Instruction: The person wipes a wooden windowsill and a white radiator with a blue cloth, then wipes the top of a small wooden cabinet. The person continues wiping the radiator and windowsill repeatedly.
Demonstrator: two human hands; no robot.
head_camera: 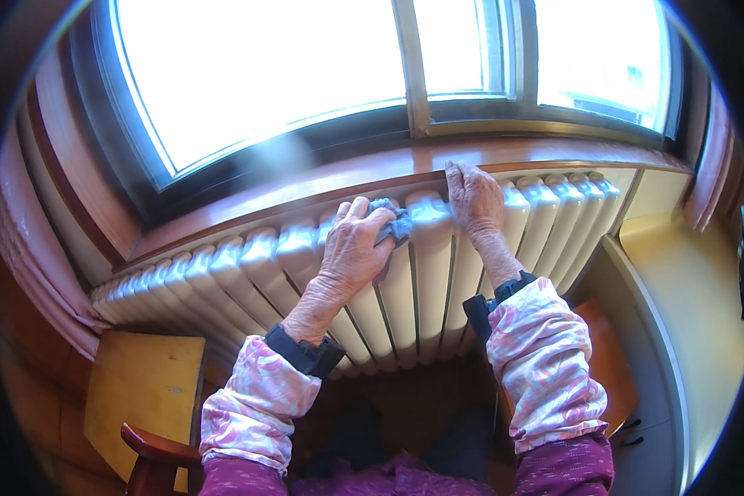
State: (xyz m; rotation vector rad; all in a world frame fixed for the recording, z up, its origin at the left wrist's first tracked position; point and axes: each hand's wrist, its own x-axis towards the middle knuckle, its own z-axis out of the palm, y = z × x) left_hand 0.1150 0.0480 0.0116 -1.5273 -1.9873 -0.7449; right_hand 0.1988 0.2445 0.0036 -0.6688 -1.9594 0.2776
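Note:
A white sectional radiator (431, 266) runs beneath the window ledge in front of me. My left hand (354, 243) grips a crumpled blue-grey cloth (392, 224) against the upper part of the radiator sections, near the middle. To the right of it, my right hand (476, 197) rests on the radiator's top, its fingertips at the edge of the wooden windowsill (359, 170); I see nothing held in it. Black bands circle both wrists, below patterned pink and white sleeve covers.
A bright window with a metal frame (416, 74) rises behind the sill. Pink curtains (43, 248) hang at the sides. A yellowish wooden stool or board (146, 384) and a red-brown chair part (161, 446) stand lower left. A grey cabinet with a yellowish top (688, 279) stands right.

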